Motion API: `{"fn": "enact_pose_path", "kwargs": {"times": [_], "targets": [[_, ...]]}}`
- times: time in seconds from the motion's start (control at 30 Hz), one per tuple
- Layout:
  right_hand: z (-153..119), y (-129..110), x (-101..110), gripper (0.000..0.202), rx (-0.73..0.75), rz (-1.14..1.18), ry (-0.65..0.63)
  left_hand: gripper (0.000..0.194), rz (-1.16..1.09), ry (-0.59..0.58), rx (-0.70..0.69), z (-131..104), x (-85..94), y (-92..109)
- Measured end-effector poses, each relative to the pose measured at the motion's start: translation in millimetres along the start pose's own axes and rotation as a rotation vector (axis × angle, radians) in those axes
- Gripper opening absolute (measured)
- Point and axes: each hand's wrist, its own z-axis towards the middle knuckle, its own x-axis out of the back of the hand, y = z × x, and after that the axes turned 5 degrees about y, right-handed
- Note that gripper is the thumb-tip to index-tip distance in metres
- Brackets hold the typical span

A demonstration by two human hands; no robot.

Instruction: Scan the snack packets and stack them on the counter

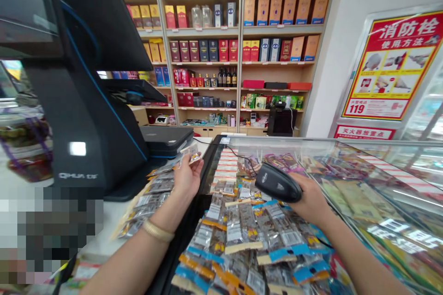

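Observation:
My left hand grips a small snack packet by its edge, just above a row of similar packets on the white counter. A black barcode scanner is in my right hand, its head turned left toward that side. The fingers around the scanner's handle are partly hidden by it. Beneath the scanner lies a wide heap of clear snack packets with blue, orange and cream header strips, on top of the glass display case.
A black cash register rises at the left, with a jar behind it. The glass case holds bagged goods at the right. Shelves of boxed bottles line the back wall. A red fire hydrant poster hangs on the right.

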Motion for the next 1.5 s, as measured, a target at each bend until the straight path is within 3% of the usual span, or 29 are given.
{"fn": "enact_pose_path", "kwargs": {"times": [0.13, 0.23, 0.33, 0.43, 0.53, 0.6, 0.7, 0.83, 1.0, 1.1, 1.2, 1.3, 1.5], "targets": [[1.1, 0.1, 1.0, 0.021, 0.015, -0.011, -0.002, 0.009, -0.154, 0.081, -0.073, 4.2, 1.6, 6.6], [1.6, 0.0, 1.8, 0.021, -0.001, -0.014, 0.006, 0.004, -0.082, 0.001, -0.025, 3.4, 3.0, 4.0], [1.9, -0.5, 2.8, 0.018, -0.024, -0.012, 0.004, 0.013, 0.344, -0.226, -0.002, 1.5, 5.8, -4.8], [2.0, -1.5, 3.7, 0.017, -0.043, -0.015, -0.014, 0.033, 0.983, -0.467, -0.152, 2.2, 12.1, -14.5], [2.0, -2.3, 3.6, 0.017, -0.059, -0.026, -0.009, 0.046, 1.47, -0.563, -0.327, 6.6, 19.6, -20.9], [2.0, -2.5, 3.2, 0.018, -0.062, -0.035, 0.001, 0.049, 1.575, -0.617, -0.36, 9.4, 23.0, -23.8], [1.9, -2.2, 2.4, 0.019, -0.054, -0.041, -0.006, 0.049, 1.463, -0.665, -0.27, 10.3, 24.2, -27.1], [2.0, -1.9, 2.2, 0.023, -0.038, -0.031, -0.027, 0.053, 1.123, -0.548, -0.051, 6.1, 19.3, -24.5], [3.3, -3.3, 3.3, 0.023, -0.06, -0.031, -0.004, 0.018, 0.76, -0.445, 0.192, -2.1, 8.8, -11.3], [4.4, -4.8, 4.2, 0.025, -0.069, -0.022, -0.007, 0.011, 0.611, -0.418, 0.191, -8.3, 4.5, -9.5], [5.4, -6.4, 4.7, 0.027, -0.076, -0.011, -0.036, 0.01, 0.55, -0.501, 0.176, -14.5, 3.1, -12.2], [5.9, -8.0, 4.8, 0.02, -0.079, -0.028, -0.078, 0.008, 0.575, -0.586, 0.182, -19.6, 3.0, -14.4], [5.9, -7.8, 4.9, 0.016, -0.103, -0.062, -0.132, 0.005, 0.632, -0.648, 0.184, -23.7, 3.5, -13.6]]}}
